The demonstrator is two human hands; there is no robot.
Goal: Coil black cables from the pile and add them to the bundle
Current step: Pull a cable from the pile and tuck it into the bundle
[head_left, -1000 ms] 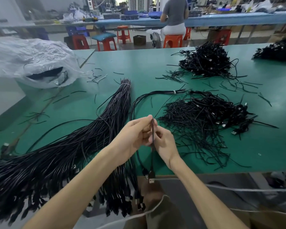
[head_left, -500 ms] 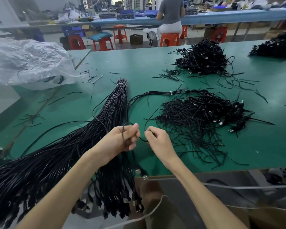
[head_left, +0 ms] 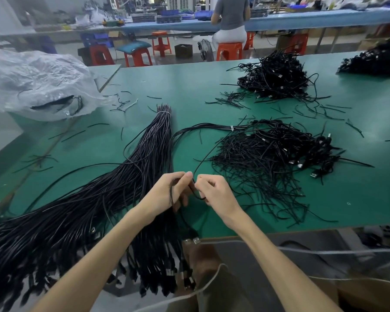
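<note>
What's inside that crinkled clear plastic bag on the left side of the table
Through the plastic bag, a dark flat strip and a few thin black cables show near its lower front. The folded, cloudy plastic hides the rest, so anything deeper inside can't be made out.

Illumination is even, diffuse and moderately bright. The flat green bench (head_left: 189, 86) shows only soft, faint shadows and no hard glare. The crumpled clear plastic bag (head_left: 36, 84) appears hazy with pale sheen. Wide-angle distortion bends the frame edges; background and lower corners are blurred, centre sharp
</note>
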